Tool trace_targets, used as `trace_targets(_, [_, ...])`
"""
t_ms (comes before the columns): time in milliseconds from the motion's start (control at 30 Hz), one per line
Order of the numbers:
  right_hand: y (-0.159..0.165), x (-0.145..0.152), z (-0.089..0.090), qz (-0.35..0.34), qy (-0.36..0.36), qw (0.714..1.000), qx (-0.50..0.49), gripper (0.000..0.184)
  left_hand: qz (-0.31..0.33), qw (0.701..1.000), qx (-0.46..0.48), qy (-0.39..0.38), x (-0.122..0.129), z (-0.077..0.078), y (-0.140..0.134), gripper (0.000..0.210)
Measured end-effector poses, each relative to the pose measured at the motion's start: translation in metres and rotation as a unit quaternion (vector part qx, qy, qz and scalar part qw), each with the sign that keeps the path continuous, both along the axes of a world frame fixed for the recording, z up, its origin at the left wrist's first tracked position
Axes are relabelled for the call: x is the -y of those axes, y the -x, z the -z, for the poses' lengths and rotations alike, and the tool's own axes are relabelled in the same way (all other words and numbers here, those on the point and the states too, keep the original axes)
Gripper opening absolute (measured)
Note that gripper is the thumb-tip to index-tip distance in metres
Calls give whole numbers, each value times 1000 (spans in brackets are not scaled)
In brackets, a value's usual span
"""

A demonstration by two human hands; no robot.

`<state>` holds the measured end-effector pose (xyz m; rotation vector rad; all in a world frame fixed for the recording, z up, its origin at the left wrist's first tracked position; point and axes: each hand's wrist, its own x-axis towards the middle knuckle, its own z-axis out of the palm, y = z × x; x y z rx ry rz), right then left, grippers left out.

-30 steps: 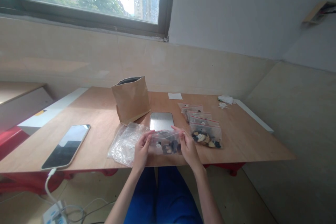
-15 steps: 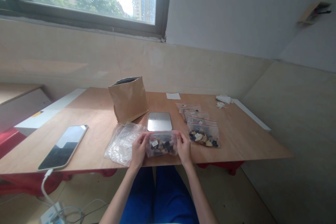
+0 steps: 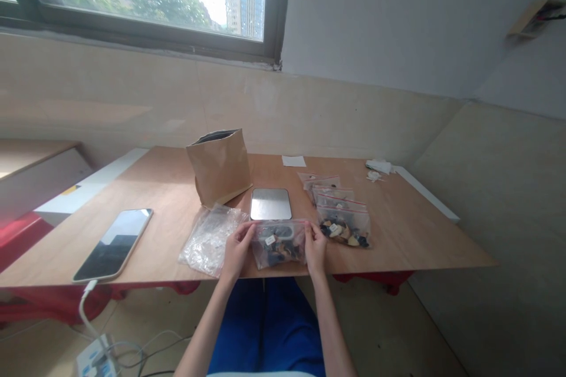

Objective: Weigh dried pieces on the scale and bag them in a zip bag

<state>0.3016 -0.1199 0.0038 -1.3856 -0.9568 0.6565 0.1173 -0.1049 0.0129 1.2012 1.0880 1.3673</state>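
Between my hands is a clear zip-lock bag (image 3: 280,253) with a red seal line, holding dark and tan pieces and a small white label. My left hand (image 3: 237,249) pinches its upper left corner, and my right hand (image 3: 315,247) pinches the upper right one. Just behind it lies a flat scale (image 3: 271,204) with a silver top. Several similar filled zip-lock bags (image 3: 345,227) overlap in a row to the right. Left of my left hand are crumpled clear plastic bags (image 3: 210,241). A brown kraft paper pouch (image 3: 223,168) stands open at the top behind them.
A phone (image 3: 114,244) lies at the table's left, with a white charging cable (image 3: 84,309) running down to a power strip (image 3: 95,356). White paper (image 3: 294,161) lies near the wall. Crumpled white scraps (image 3: 375,176) sit at the back right of the wooden table (image 3: 420,235).
The zip-lock bag and both hands have shifted slightly right, with the bag's top edge pulled straighter between them. The whole view has shifted a little too.
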Motion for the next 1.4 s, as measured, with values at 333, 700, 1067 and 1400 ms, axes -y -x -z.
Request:
trace_targets(333, [-4,-4,8,16,-2,999,-34,59,-19,999,4,42,-3,8,3,34])
trace_targets(700, [-1,-3,10,9,8,1000,-29,55,-15,1000,16,21,-3,4,3,34])
trace_targets(1067, [1,-2,5,-23,11,999,-33,57,-37,999,4,16,-4,5,4,35])
trace_targets(1400, [-1,-3,6,-65,-3,995,-72,42,-31,999,10,20,-5,3,2,38])
